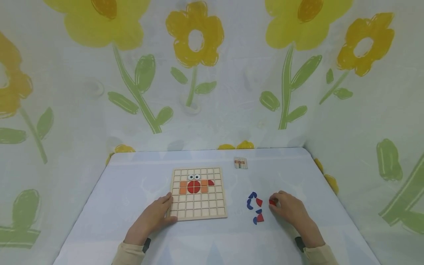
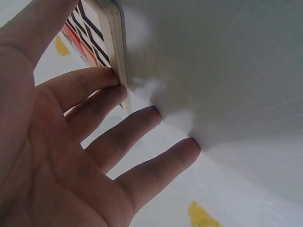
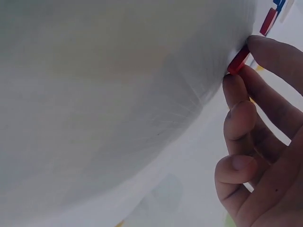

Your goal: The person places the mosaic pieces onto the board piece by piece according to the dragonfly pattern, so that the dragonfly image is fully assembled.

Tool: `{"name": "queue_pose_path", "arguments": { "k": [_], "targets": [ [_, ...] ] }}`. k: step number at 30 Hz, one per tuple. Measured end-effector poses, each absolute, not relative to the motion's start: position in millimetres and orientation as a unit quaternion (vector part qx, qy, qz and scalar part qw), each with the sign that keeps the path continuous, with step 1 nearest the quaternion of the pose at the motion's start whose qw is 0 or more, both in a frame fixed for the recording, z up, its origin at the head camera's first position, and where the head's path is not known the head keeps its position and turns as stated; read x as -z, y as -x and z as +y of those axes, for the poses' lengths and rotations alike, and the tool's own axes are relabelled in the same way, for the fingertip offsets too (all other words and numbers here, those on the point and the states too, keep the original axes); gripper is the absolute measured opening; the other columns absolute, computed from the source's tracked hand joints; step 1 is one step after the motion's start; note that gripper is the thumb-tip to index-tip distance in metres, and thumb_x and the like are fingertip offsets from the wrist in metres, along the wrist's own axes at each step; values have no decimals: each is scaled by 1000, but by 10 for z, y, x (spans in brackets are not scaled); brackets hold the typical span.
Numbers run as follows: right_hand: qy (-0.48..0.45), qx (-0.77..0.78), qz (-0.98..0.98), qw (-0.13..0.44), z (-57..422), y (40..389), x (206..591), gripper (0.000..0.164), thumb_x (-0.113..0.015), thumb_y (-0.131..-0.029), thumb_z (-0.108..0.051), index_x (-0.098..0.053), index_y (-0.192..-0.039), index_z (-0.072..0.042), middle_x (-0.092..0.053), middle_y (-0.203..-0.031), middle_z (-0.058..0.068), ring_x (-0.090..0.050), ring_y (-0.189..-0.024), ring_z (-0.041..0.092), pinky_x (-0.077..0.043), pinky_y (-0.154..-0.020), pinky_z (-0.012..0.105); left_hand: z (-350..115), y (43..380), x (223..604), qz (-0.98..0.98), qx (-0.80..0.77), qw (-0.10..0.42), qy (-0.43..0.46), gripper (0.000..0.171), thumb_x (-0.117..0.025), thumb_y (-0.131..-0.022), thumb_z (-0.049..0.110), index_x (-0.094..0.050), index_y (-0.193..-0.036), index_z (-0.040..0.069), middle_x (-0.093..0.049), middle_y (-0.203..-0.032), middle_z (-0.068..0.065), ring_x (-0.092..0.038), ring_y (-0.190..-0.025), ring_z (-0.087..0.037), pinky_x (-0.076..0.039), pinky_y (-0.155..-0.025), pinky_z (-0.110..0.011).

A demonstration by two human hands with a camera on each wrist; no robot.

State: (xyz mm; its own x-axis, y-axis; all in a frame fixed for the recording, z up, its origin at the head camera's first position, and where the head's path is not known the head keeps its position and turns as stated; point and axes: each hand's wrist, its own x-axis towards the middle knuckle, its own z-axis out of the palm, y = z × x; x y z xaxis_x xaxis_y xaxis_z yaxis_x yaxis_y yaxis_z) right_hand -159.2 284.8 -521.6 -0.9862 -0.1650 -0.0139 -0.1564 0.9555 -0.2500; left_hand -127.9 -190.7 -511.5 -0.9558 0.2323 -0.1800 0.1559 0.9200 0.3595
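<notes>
— Where's the red piece [image 1: 272,202] sitting?

— On the tabletop [image 1: 212,239], right of the wooden grid board [image 1: 198,194] and at the right-hand end of a small scatter of loose blue and red pieces [image 1: 255,208]. It's at the very tips of the right hand [image 1: 291,209]. In the right wrist view the red piece [image 3: 238,60] stands edge-on between the thumb and the forefinger, so the fingers [image 3: 236,106] are narrowed onto it in a pinch, the rest loosely curled behind.

— And which way does it lie from the hand?

— To the hand's left, toward the board. The right hand is on it; the left hand [image 1: 155,217] is well apart, across the board. Its long axis I can't read for sure from overhead, since the fingertips cover part of it.

— The left hand, then?

— Flat and spread, fingers [image 2: 94,82] straight. Two fingertips press against the board's near left edge [image 2: 118,45], the others rest on the tabletop cloth just beside it. It holds nothing.

— What's on the board?

— A half-built figure in the upper rows: two white eyes, a red circle below them, orange squares on either side. The lower rows are bare grid. A small pattern card [image 1: 240,162] lies farther back, beyond the board's right corner.
</notes>
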Motion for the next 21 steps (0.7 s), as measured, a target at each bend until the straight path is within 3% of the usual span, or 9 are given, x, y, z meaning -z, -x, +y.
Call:
{"name": "queue_pose_path", "arguments": {
  "k": [12, 21],
  "targets": [
    [93, 126, 988, 1, 2778, 1664, 5160, 26, -87, -81, -21, -76, -103, -14, -66, -87, -3, -62, -80, 15, -62, -79, 39, -1907, 1249, 5104, 974, -175, 101, -103, 85, -82, -83, 40, -48, -147, -6, -41, -157, -21, -42, -140, -44, -39, -115, -55],
    [103, 144, 984, 20, 2597, 1743, 5094, 26, -86, -83, -24, -76, -105, -16, -69, -90, -4, -63, -84, 14, -61, -81, 39, -1905, 1249, 5115, 973, -178, 99, -104, 84, -82, -84, 40, -48, -147, -5, -41, -157, -21, -42, -140, -44, -38, -115, -54]
  ]
}}
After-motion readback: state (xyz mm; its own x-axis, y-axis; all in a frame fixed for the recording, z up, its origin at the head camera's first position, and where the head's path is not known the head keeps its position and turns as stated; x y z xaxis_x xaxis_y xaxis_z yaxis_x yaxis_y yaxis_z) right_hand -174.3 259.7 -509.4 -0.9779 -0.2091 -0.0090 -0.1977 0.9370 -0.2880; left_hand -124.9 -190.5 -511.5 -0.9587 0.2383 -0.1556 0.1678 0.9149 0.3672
